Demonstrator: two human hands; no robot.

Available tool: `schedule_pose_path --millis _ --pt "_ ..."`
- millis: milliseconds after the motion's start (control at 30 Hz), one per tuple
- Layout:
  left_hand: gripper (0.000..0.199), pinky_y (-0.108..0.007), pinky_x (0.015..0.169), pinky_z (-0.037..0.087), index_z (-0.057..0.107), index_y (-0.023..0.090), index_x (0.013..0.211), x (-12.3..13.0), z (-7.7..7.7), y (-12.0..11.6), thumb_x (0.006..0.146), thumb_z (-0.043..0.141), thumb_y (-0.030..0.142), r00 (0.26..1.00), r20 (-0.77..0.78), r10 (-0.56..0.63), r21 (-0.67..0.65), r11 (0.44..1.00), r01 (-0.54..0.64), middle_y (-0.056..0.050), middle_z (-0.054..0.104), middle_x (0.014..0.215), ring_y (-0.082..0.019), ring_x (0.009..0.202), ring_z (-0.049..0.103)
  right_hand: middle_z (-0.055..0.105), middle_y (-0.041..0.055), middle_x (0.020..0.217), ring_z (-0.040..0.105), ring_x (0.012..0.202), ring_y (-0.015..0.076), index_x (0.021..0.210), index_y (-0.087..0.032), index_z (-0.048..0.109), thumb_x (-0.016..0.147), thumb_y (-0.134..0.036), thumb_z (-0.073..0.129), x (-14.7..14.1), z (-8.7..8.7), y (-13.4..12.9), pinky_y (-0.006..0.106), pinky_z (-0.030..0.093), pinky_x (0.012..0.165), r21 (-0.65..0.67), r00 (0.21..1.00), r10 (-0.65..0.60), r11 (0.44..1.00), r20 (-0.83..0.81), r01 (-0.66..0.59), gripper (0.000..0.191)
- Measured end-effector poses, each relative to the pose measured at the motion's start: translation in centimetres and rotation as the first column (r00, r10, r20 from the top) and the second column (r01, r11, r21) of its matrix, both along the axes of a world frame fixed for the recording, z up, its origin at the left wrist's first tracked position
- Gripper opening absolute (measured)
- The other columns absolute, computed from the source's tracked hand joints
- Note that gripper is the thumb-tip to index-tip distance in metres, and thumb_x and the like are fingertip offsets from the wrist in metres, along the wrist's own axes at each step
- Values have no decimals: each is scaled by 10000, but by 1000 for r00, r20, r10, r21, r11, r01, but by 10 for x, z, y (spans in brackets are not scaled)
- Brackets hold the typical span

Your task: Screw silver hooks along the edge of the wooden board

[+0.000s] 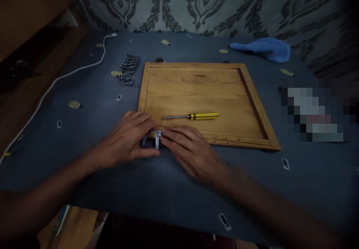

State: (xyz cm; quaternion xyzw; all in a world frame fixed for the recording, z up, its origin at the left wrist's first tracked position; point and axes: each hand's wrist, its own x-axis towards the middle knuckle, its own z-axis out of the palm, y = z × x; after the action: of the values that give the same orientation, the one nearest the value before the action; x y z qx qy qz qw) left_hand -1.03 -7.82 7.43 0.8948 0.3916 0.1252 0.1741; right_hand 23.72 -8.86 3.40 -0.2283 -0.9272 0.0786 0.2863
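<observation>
A small silver metal fitting (157,140) sits at the front left edge of a framed wooden panel (196,88). My left hand (129,138) closes round it from the left, fingers above and thumb below. From the right, my right hand (192,148) presses its fingertips together against the fitting, with its thumb hidden. The fitting's exact kind is hard to make out between the fingers. Just beyond my hands, a screwdriver (203,116) with a yellow and black handle lies on the panel, its tip pointing left. Several small holes show along the panel's front rim.
Several curved metal fittings (129,67) lie in a row left of the panel. A white cable (60,77) runs along the left side. A blue cloth (263,49) rests at the back right. Everything stands on a dark blue patterned covering (92,140).
</observation>
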Motion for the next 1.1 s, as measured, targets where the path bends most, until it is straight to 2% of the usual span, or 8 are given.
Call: schedule_pose_path --millis 200,400,533,733,1100 --pt "460 -374 850 389 608 203 1100 -1 -4 -1 888 718 595 999 35 14 -1 1000 -14 -27 660 1005 -235 959 610 714 139 1327 640 1230 290 1313 -128 649 1040 -121 453 0 -1 0 519 582 999 30 1000 0 1000 16 -1 336" --pt "626 -388 882 406 562 197 1152 -5 -4 0 825 708 710 998 54 44 -45 998 -42 -52 665 1086 -253 999 610 738 155 1261 646 1196 295 1243 -86 668 1044 -117 443 -1 0 -1 518 594 979 78 1000 -7 997 16 6 302" --pt "599 -403 888 408 585 197 1114 -5 0 0 860 643 736 999 34 37 -86 996 -34 -55 652 1075 -259 1005 610 735 163 1261 647 1185 295 1246 -64 666 1041 -117 448 -1 1 -1 514 594 980 88 1000 4 996 29 -6 304" --pt "609 -405 901 403 607 206 1098 -4 0 0 892 547 777 999 34 35 -79 996 -32 -51 650 1073 -256 1016 607 729 150 1274 629 1217 290 1255 -80 671 1026 -103 469 -1 0 -1 502 570 1025 94 999 -3 996 33 0 306" --pt "553 -380 879 389 607 241 1169 -4 -2 -1 899 597 723 1000 28 14 -2 1000 -14 -30 652 1076 -244 1018 605 715 145 1301 617 1224 283 1272 -87 672 1015 -108 503 -1 -7 -1 473 552 1034 112 999 -15 994 29 12 308"
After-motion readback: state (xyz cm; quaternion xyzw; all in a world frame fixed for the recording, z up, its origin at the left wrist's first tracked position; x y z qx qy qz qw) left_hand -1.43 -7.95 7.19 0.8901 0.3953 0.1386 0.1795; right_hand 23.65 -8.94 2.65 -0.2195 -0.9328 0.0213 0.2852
